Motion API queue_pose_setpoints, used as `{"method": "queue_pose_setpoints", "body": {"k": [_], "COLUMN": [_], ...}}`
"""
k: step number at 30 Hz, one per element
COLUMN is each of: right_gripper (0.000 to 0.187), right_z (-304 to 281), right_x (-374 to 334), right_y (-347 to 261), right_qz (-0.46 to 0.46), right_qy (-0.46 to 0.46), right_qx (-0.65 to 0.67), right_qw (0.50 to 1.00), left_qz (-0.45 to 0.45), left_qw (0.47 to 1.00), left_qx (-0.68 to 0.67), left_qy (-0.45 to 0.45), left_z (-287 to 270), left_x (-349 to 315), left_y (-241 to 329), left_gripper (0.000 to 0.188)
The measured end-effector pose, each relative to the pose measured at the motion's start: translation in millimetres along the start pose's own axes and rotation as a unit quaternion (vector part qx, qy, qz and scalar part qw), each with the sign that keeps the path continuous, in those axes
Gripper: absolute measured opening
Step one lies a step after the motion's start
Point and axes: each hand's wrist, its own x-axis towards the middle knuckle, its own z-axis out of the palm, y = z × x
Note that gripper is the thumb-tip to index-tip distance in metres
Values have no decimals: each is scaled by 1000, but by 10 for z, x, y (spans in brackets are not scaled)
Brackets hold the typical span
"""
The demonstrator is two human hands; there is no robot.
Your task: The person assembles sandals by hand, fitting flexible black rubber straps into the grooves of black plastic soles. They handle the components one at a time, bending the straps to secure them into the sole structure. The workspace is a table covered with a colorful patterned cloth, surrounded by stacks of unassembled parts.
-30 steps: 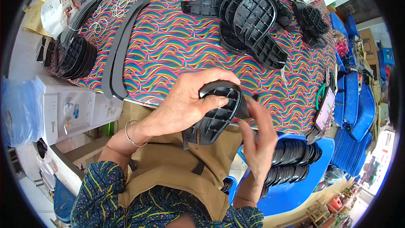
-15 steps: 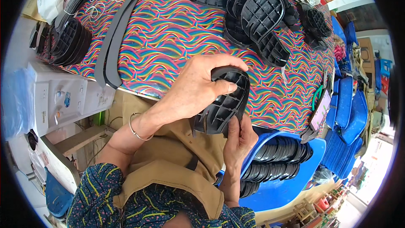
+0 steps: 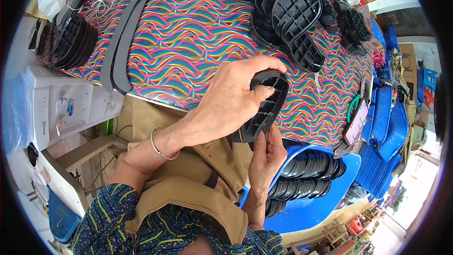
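Over the table's front edge I hold a black shoe sole [image 3: 268, 109], its ribbed grid side facing me. My left hand [image 3: 236, 94] grips the far rounded end, thumb pressed onto the ribs and fingers over the outer edge. At the near end, my right hand [image 3: 270, 153] pinches the sole's rim between thumb and fingers. A dark band seems to run around the sole's edge; whether it is a separate strip I cannot tell. Two long dark grey strips [image 3: 123, 59] lie on the table to the left of my hands.
Stacked black soles [image 3: 297, 12] stand at the table's far side, with another stack [image 3: 75, 42] at the left. A blue tub [image 3: 330, 203] at my right holds rows of black soles. A phone [image 3: 357, 122] and green-handled scissors [image 3: 352, 107] lie at the right edge.
Both hands still hold the sole. Its far end has moved slightly right and tilted, and its ribbed side now looks narrower. My left hand has shifted right with it.
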Motion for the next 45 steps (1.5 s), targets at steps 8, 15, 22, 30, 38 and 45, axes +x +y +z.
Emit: {"method": "queue_pose_setpoints", "body": {"k": [8, 15, 22, 30, 38, 45], "right_gripper": [36, 41, 44, 41, 24, 28], "right_z": [-62, -141, -119, -87, 29, 113], "right_x": [-2, 29, -2, 84, 102, 210], "right_y": [-100, -174, -228, 93, -121, -206], "right_qz": [59, 59, 38, 44, -19, -54], "right_qy": [0, -31, -12, -29, 76, 106], "right_qx": [120, 119, 235, 378, -45, 98], "right_qw": [991, 991, 971, 924, 996, 988], "left_qz": [68, 193, 312, 291, 268, 175], "left_qw": [994, 971, 940, 952, 957, 978], "left_qx": [76, 130, 119, 82, 84, -93], "left_qy": [36, 54, 71, 51, 68, 65], "left_z": [100, 141, 97, -58, -25, 9], "left_x": [-67, -118, -111, -148, -226, -146], "left_y": [-8, -45, -4, 44, -60, -168], "left_gripper": [34, 34, 30, 29, 31, 34]}}
